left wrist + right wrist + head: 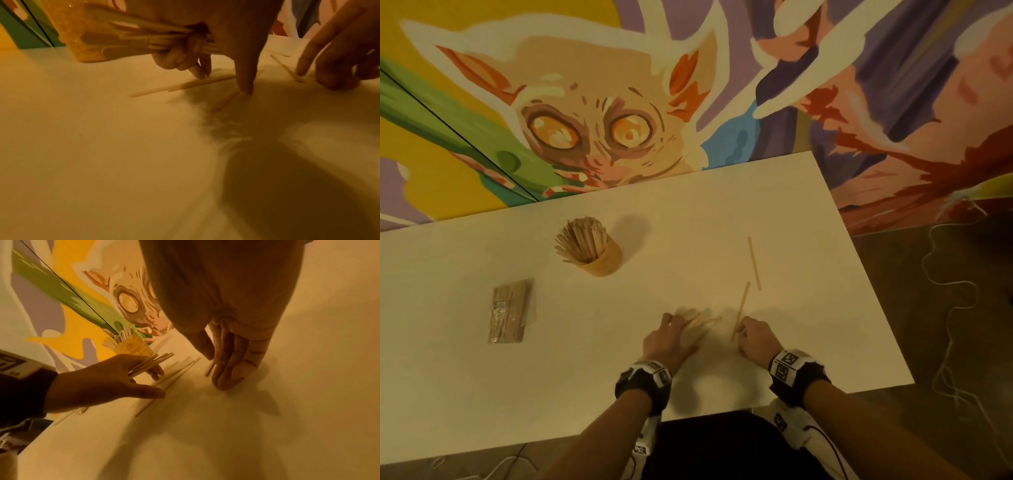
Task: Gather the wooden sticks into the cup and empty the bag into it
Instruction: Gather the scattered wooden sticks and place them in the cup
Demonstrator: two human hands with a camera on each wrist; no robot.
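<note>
Keep your left hand (669,337) clamped on its bundle of sticks (144,38). With your right hand (755,337), fingers together and straight, slide the loose stick (741,310) across to it.

The left hand (205,48) gripped a bundle of wooden sticks (131,37); its thumb (244,81) touched the table (102,162).

No legible text, brand or number in any view. Only markings: black-and-white square fiducial patterns on the black wrist bands (789,364), lower centre and lower right of the head view; machine codes, not words. The clear plastic bag of wooden sticks (508,310), at left, carries a small label, too blurred to read.
</note>
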